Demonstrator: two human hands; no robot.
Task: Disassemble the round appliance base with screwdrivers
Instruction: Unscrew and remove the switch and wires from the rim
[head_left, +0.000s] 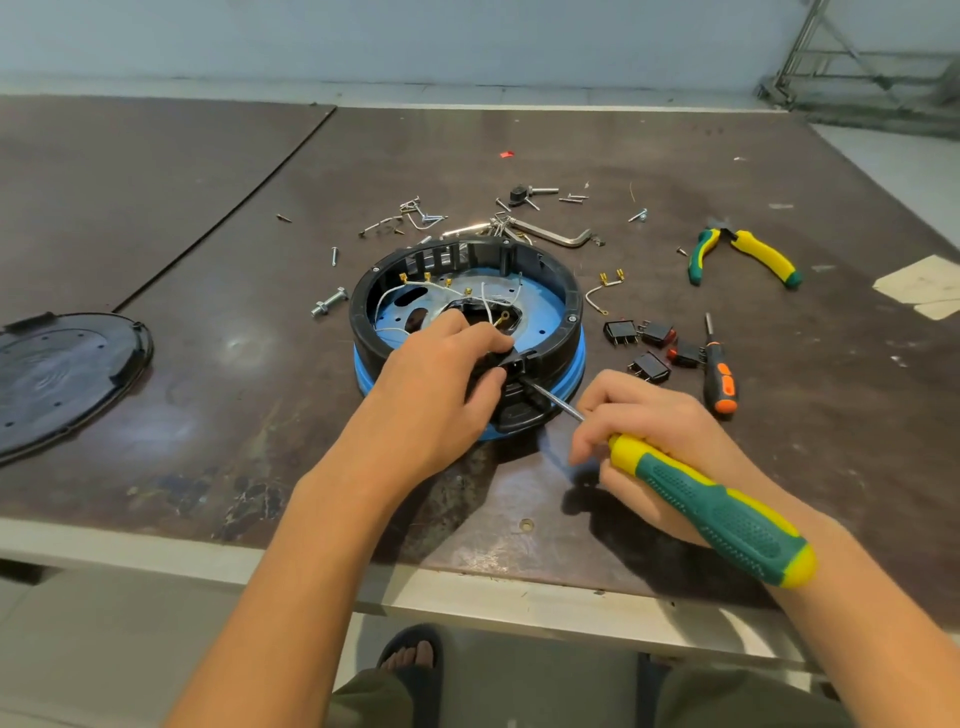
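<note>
A round black-and-blue appliance base (550, 291) lies open in the middle of the table, with white wires and brass terminals inside. My left hand (436, 389) grips a small black part at the base's near rim, thumb outside and fingers inside. My right hand (654, 447) holds a green-and-yellow screwdriver (717, 509) near the front of its handle. The screwdriver's metal shaft points up-left, and its tip sits against the black part by my left thumb.
A black round cover (62, 374) lies at the left. Loose screws and bolts (415, 218) and a hex key (556, 236) are scattered behind the base. Several black switches (649, 343), an orange-and-black screwdriver (719, 371) and green-yellow pliers (748, 257) lie to the right.
</note>
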